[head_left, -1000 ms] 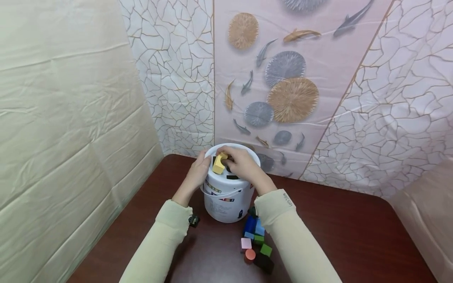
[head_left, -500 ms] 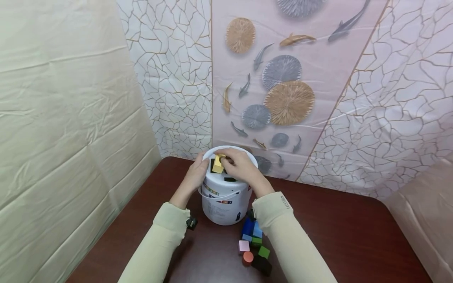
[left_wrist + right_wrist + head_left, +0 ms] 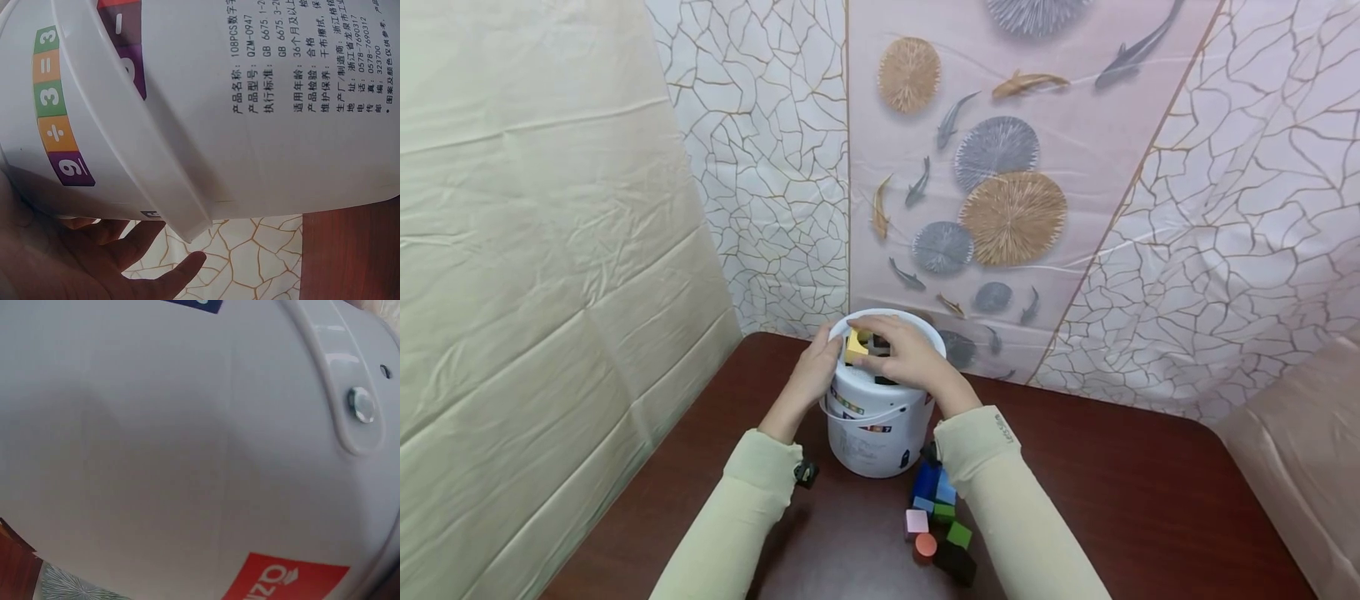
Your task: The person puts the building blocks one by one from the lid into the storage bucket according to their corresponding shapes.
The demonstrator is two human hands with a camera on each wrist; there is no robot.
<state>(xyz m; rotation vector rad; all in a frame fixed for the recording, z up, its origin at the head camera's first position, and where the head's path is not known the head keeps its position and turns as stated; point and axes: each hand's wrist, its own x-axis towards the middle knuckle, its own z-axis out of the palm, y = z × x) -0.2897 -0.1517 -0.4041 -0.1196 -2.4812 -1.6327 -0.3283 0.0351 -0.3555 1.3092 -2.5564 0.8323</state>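
A white bucket (image 3: 874, 442) with a lid that has dark cut-out openings stands on the table, and printed number strips run round its wall. My right hand (image 3: 906, 354) reaches over the lid, its fingers and thumb pinching a yellow block (image 3: 855, 348) with a curved notch. The block sits at the dark opening on the lid's left side. My left hand (image 3: 812, 367) rests against the bucket's left side near the rim, and its extended fingers (image 3: 140, 247) show along the wall in the left wrist view. Only the bucket's wall (image 3: 156, 456) and handle end appear in the right wrist view.
Several loose blocks lie in front and right of the bucket: dark blue (image 3: 927, 481), light blue (image 3: 946, 487), green (image 3: 958, 535), pink (image 3: 917, 523), a red-orange cylinder (image 3: 925, 547) and a dark one (image 3: 955, 564). A patterned cloth (image 3: 790, 167) hangs behind the table (image 3: 1075, 467).
The yellow block has turned and moved slightly left and lower at the lid's opening. My right thumb has shifted towards the block's near side. My left hand stays at the bucket.
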